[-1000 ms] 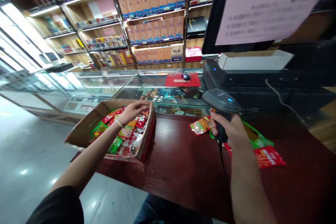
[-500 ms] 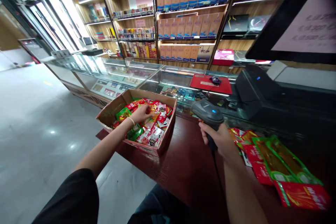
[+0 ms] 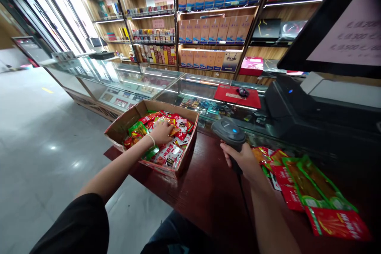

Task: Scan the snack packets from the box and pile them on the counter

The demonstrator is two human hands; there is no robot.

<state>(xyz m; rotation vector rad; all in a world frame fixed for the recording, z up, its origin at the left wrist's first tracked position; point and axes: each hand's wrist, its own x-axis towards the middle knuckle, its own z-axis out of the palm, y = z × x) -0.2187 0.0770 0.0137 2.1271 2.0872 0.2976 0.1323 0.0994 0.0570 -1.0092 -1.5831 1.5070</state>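
My right hand (image 3: 242, 156) is wrapped around the handle of a black barcode scanner (image 3: 229, 131), held above the dark red table with its head turned toward the box and a blue light on top. Inside an open cardboard box (image 3: 190, 151) to the left, my left hand (image 3: 162, 131) rests on a pile of snack packets (image 3: 171, 152), red, white and green. Its fingers look spread over the packets, and some fingertips are partly hidden. More snack packets (image 3: 303, 182), red and green, lie to the right of my right forearm.
The box stands on the dark red table (image 3: 205, 186), near its left edge. Behind runs a glass display counter (image 3: 166, 83) with a red mat (image 3: 226, 93) and a mouse (image 3: 242, 92). At right stand a black machine (image 3: 285, 107) and a monitor (image 3: 336, 31). The scanner cable (image 3: 242, 190) hangs down.
My left hand has shifted slightly and lies flatter over the packets, its fingers more spread. My right hand and the scanner appear a little further left and lower, as the view moved slightly.
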